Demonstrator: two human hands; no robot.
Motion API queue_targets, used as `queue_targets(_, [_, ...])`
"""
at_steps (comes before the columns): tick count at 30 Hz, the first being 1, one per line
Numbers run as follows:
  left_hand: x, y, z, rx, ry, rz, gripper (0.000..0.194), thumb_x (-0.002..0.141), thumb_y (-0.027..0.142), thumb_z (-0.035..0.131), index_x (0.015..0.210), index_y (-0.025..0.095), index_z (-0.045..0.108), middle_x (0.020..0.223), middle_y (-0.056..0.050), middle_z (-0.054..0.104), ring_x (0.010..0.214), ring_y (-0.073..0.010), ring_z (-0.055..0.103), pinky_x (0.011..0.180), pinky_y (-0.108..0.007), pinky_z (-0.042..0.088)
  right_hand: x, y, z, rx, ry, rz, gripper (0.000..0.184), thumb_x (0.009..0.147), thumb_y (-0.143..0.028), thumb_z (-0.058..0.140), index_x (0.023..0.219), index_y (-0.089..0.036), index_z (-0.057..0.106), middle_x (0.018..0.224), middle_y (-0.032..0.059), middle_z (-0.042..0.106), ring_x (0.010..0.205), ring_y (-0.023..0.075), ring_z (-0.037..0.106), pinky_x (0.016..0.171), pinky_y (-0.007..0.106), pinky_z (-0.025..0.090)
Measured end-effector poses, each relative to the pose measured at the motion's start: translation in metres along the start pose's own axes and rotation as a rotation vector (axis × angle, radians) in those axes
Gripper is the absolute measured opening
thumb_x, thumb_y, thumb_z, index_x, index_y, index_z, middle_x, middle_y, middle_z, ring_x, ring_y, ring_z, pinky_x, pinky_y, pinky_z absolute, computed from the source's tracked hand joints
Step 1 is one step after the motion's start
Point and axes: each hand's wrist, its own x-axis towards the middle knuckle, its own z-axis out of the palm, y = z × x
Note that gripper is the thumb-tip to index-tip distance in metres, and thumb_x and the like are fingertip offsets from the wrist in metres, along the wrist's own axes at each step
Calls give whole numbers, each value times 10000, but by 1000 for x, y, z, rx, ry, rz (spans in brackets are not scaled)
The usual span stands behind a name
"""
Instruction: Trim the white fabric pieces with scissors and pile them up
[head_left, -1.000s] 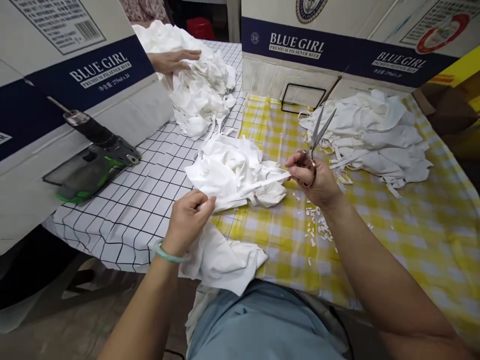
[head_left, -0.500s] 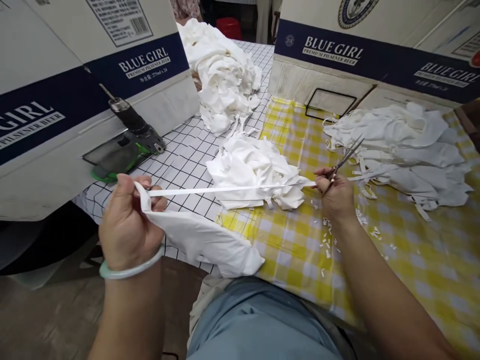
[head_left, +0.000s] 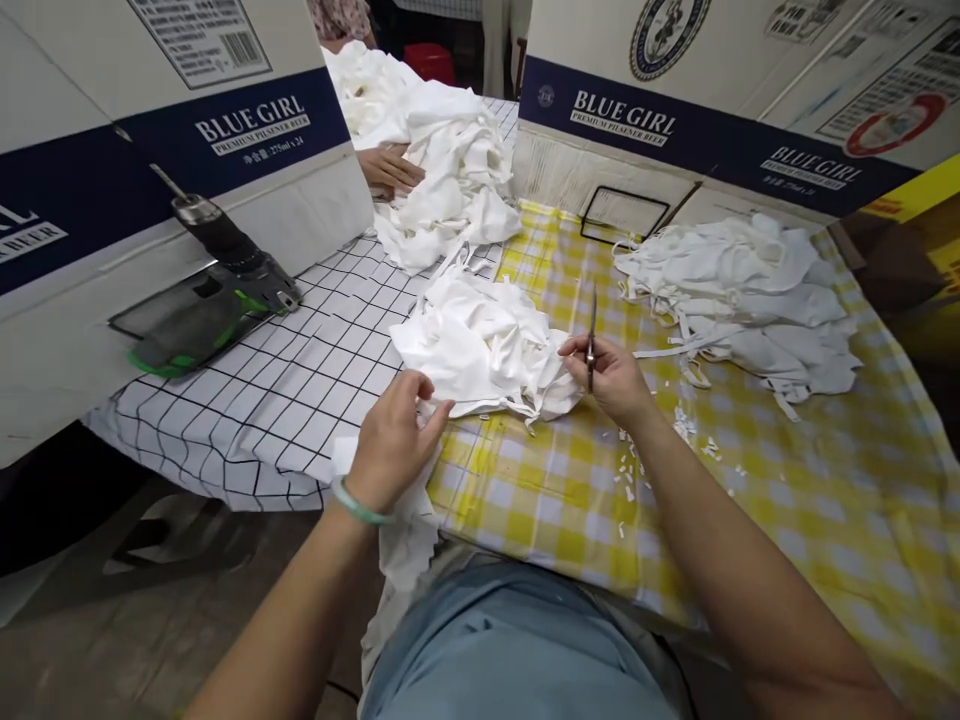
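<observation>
My left hand (head_left: 394, 435), with a pale green bangle at the wrist, is closed at the near edge of the table. A white fabric piece (head_left: 409, 525) hangs down from it in front of my lap. Scissors (head_left: 591, 345) are held in my right hand (head_left: 611, 380), blades pointing up and away from me. The fingertips of that hand are close to the right edge of a small pile of white fabric pieces (head_left: 487, 340), which lies between my hands. Whether a strap runs between the two hands is not clear.
Another person's hand (head_left: 391, 170) rests on a larger white fabric heap (head_left: 450, 180) at the back. More strapped pieces (head_left: 757, 300) lie at right, near white scraps (head_left: 682, 425). A cordless drill (head_left: 225, 270) stands before the left carton (head_left: 300, 190); another carton (head_left: 585, 170) stands behind.
My left hand has moved right, towards the small pile, with the fabric piece hanging lower. The taut white strap no longer shows. The scissors have turned upright, and another person's hand has appeared at the back.
</observation>
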Motion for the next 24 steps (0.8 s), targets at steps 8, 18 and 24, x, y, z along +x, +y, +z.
queue_targets(8, [2, 10, 82, 44, -380, 420, 108, 905, 216, 575, 977, 188, 650, 970, -98, 663, 943, -248, 594, 844, -396, 465, -2, -8, -3, 54, -46, 5, 272, 701, -387, 741, 853, -187, 637, 698, -36, 517, 611, 96, 438, 585, 239, 367])
queue_targets(18, [9, 5, 97, -198, -381, 294, 103, 926, 194, 533, 989, 190, 614, 913, -58, 675, 819, -173, 614, 775, -318, 504, 8, -18, -1, 76, -33, 3, 298, 692, -431, 744, 852, -205, 636, 686, -37, 521, 612, 104, 439, 580, 243, 360])
queue_targets(24, [9, 7, 99, -217, -414, 304, 124, 909, 232, 570, 938, 193, 685, 854, -62, 694, 833, -200, 602, 804, -357, 476, 11, -17, -1, 118, 5, 19, 306, 656, -419, 764, 827, -204, 629, 687, -34, 532, 618, 106, 446, 597, 249, 365])
